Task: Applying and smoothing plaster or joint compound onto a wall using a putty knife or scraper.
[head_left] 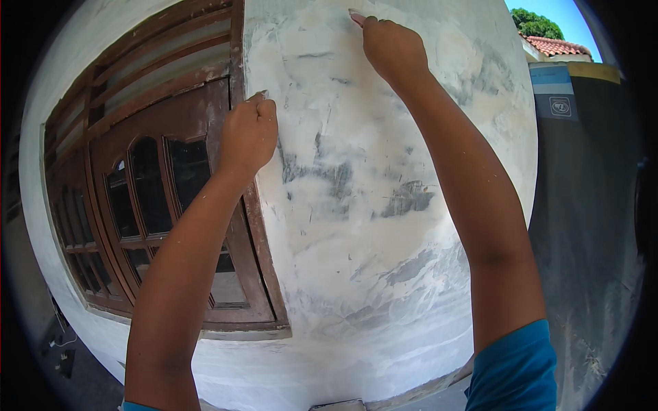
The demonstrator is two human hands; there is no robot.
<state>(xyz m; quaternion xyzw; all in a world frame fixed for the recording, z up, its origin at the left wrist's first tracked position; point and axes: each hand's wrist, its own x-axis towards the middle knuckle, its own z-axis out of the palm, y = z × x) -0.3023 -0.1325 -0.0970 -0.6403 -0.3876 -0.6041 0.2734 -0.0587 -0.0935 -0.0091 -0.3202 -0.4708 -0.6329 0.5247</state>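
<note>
My right hand (395,49) is raised high against the patchy white wall (329,240), its fingers closed. A small pale-tipped piece (356,17) juts out to the left of the fist, near the wall; its kind is too small to tell. Lower and to the left, my left hand (249,133) is also closed, in front of the right edge of the brown wooden window frame (236,61). A small greyish bit shows at the top of that fist, and what it holds is hidden. Grey smears and rough patches cover the wall between and below both hands.
Brown window shutters (154,185) with dark panes and slats above fill the left. Beyond the wall's right edge hangs a dark grey sheet (582,226) with a blue label (554,89). A tiled roof (554,46) and a green tree (537,24) stand behind.
</note>
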